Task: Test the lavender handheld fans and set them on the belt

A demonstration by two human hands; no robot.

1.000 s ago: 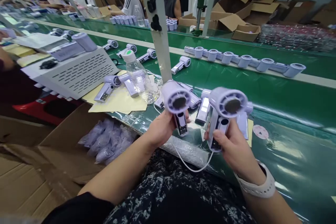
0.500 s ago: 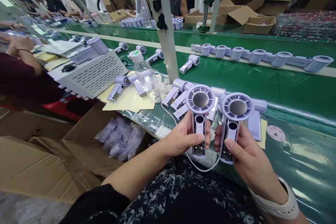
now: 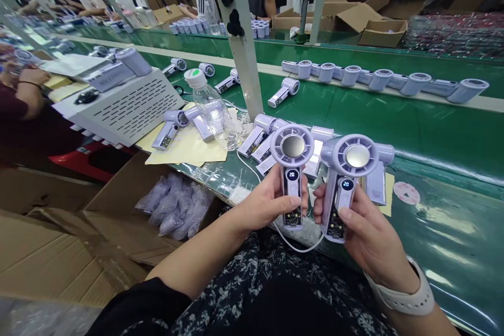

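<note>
My left hand (image 3: 263,203) grips the handle of a lilac handheld fan (image 3: 292,153), held upright with its round head facing me and a small lit display reading 20. My right hand (image 3: 364,235) holds a second lilac fan (image 3: 352,160) the same way, thumb on its handle, its display also lit. The two fans stand side by side above the near edge of the green conveyor belt (image 3: 441,131). A white cord (image 3: 299,245) loops below my hands. Several more fans (image 3: 262,136) lie on the belt just behind.
A clear water bottle (image 3: 212,110) stands on yellow paper (image 3: 185,148), beside a white vented machine (image 3: 126,105). A row of fans (image 3: 378,80) runs along the belt's far strip. An open carton of bagged parts (image 3: 173,207) sits lower left. Other people work further along and across the belt.
Both fans have been turned upright to face me and brought close together. Their small displays have lit up, where half a second ago they were dark.
</note>
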